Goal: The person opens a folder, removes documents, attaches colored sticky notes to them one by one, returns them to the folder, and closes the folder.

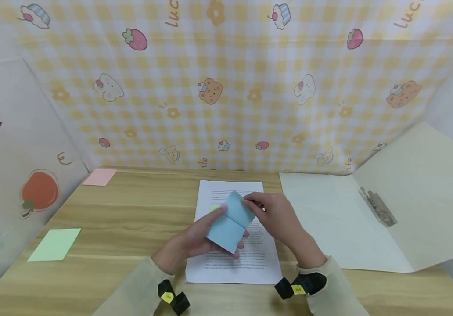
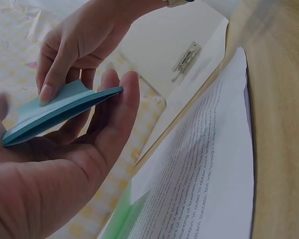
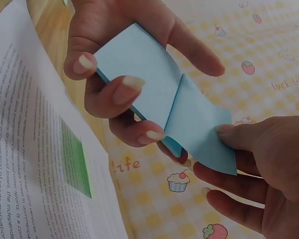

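Note:
My left hand (image 1: 196, 237) holds a light blue sticky note pad (image 1: 225, 232) over printed sheets, its fingers and thumb along the pad's edges. With thumb and fingers, my right hand (image 1: 282, 219) pinches the far end of the top blue sheet (image 3: 202, 132). That sheet is bent up off the pad, and a crease line crosses it in the right wrist view. Under both hands lies the stack of printed paper (image 1: 242, 270). A green sticky note (image 3: 75, 159) is on its top page, partly hidden by the left hand in the head view.
A pink sticky note pad (image 1: 100, 177) and a light green one (image 1: 54, 244) lie on the left of the wooden table (image 1: 139, 210). At the right, a white file folder (image 1: 341, 228) stands open, with a metal clip (image 1: 378, 207) inside. Patterned cloth (image 1: 234, 123) hangs behind.

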